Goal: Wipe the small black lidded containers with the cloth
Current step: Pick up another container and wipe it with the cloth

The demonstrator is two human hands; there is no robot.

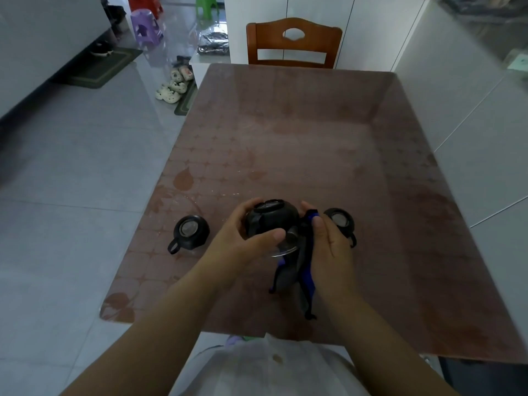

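My left hand [243, 238] grips a small black lidded container [271, 220] above the table, fingers behind it and thumb across its front. My right hand [328, 241] holds a blue and grey cloth [297, 270] against the container's right side; the cloth hangs down toward the table. A second black container [190, 231] with a loop handle stands on the table to the left. A third black container [340, 221] sits to the right, partly hidden behind my right hand.
The brown patterned table [300, 138] stretches ahead, with a wooden chair [293, 42] at its far end. White cabinets stand on the right. On the floor at left lie shoes [174, 84], mats and plastic stools [145, 25].
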